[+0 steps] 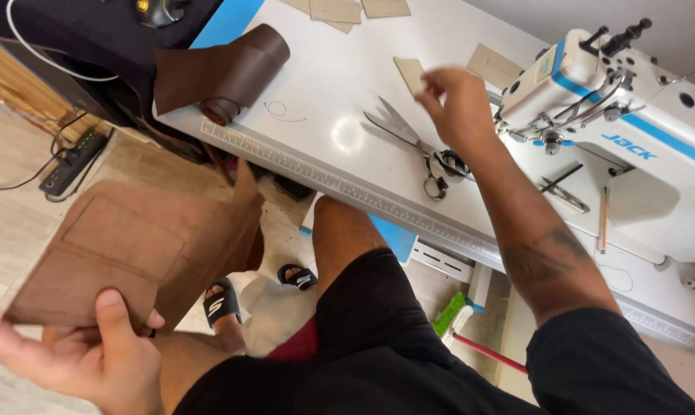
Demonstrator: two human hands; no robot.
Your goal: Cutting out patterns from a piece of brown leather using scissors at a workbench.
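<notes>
Blue maker's label (629,146) on white sewing machine (632,131) body, at your right on table (332,92): lettering strip, slanted along arm face, beside blue stripe. Small pale sticker (546,68) on machine's left end, rectangular, blue-edged, too small to tell detail. No packages, signs or screens in your view.

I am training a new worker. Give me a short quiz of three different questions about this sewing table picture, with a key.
1. True or false: the left hand holds a stitched brown leather panel.
2. What does the right hand hold? A) the scissors B) a small tan card piece C) a pencil
3. Fill in: the brown leather roll lies on the white ____, on the far side of the scissors from the sewing machine.

Key: 1 true; 2 B; 3 table
</notes>
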